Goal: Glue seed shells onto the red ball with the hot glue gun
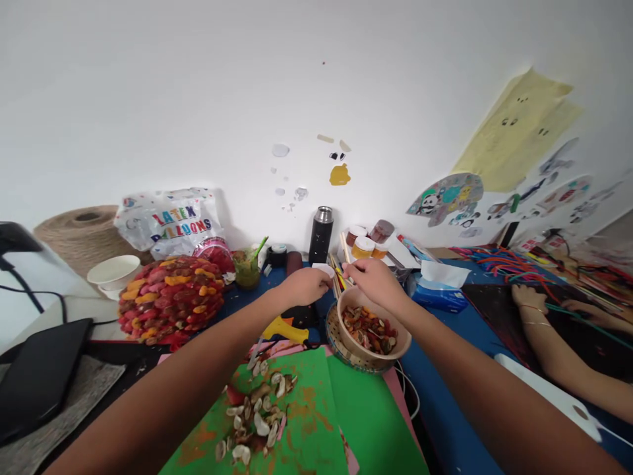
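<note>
My left hand reaches forward with its fingers closed together, beside a small white round thing. What those fingers hold, if anything, I cannot make out. Close on its right, my right hand is pinched above several thin sticks or pencils; any thing in the pinch is too small to name. Below the right hand, a wooden bowl full of red and orange painted shell pieces sits in a woven basket. Unpainted peanut shells lie scattered on a paint-smeared green sheet.
On the left stands a ball covered in painted peanut shells, near a twine spool and white bowl. A black flask, paint jars and a tissue pack line the back. Another person's hand works at right.
</note>
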`<action>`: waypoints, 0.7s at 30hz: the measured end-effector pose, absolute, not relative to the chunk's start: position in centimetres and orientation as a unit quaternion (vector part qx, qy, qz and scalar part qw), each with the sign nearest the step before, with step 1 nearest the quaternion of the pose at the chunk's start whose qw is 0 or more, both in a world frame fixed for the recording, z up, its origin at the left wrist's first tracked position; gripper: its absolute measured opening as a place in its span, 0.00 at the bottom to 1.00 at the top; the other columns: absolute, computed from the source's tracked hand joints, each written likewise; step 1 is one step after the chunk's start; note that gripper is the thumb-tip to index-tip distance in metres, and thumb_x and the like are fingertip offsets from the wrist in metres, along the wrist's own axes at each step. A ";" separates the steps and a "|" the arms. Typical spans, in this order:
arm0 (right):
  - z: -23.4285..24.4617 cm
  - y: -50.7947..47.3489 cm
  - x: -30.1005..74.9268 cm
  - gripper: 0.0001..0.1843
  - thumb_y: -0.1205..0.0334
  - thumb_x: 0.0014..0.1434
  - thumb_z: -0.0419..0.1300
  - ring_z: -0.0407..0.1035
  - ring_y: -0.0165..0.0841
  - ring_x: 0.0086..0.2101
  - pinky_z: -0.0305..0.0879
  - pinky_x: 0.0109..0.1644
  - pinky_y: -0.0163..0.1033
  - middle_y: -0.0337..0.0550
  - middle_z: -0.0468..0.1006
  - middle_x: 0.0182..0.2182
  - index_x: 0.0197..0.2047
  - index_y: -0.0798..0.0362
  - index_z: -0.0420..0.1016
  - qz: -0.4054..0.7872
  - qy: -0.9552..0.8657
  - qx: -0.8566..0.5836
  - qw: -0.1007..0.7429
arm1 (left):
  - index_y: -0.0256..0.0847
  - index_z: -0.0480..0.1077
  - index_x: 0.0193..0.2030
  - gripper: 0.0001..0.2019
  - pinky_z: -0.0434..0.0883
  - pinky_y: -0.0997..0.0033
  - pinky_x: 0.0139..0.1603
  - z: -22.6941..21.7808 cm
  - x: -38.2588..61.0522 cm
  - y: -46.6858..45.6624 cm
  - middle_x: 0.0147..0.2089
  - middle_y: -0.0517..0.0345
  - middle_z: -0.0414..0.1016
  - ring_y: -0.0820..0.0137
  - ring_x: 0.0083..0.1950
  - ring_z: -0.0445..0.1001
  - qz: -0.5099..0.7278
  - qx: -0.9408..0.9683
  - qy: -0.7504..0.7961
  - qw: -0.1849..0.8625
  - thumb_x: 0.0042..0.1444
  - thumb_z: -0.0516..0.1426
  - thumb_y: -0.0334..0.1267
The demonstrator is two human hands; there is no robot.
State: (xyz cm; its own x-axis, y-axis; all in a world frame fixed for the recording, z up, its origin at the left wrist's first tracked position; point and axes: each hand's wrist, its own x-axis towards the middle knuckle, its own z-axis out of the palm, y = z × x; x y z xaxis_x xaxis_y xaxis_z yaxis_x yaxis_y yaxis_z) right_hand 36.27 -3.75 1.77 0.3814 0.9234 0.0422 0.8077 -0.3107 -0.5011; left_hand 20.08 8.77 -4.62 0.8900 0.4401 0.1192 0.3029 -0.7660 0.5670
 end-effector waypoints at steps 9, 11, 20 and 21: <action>0.2 0.3 37.9 0.23 0.51 0.76 0.58 0.81 0.45 0.40 0.62 0.39 0.41 0.60 0.90 0.40 0.40 0.56 0.89 0.053 -0.546 -0.835 0.043 | 0.34 0.85 0.51 0.13 0.80 0.57 0.49 -6.8 24.7 8.8 0.47 0.37 0.87 0.50 0.51 0.86 0.022 0.978 0.177 0.108 0.64 0.60 0.27; -0.2 0.7 38.2 0.25 0.49 0.77 0.57 0.82 0.46 0.41 0.64 0.40 0.41 0.61 0.90 0.42 0.41 0.57 0.90 0.044 -0.544 -0.838 0.023 | 0.33 0.83 0.50 0.08 0.81 0.55 0.51 -7.4 25.5 8.9 0.47 0.41 0.86 0.54 0.51 0.86 0.006 0.981 0.173 0.087 0.68 0.62 0.30; -0.6 -0.2 38.6 0.26 0.46 0.79 0.54 0.83 0.46 0.44 0.65 0.42 0.41 0.59 0.90 0.43 0.48 0.54 0.90 -0.001 -0.558 -0.830 0.007 | 0.35 0.78 0.55 0.13 0.84 0.56 0.51 -11.1 27.9 9.8 0.51 0.49 0.83 0.62 0.48 0.84 0.023 0.992 0.114 0.051 0.73 0.65 0.44; -0.6 -0.5 38.4 0.26 0.46 0.79 0.54 0.82 0.46 0.44 0.64 0.41 0.41 0.58 0.90 0.43 0.48 0.54 0.90 -0.003 -0.563 -0.826 0.011 | 0.35 0.78 0.54 0.13 0.84 0.57 0.50 -11.4 28.0 9.9 0.51 0.50 0.83 0.63 0.48 0.84 0.042 0.993 0.100 0.051 0.73 0.65 0.44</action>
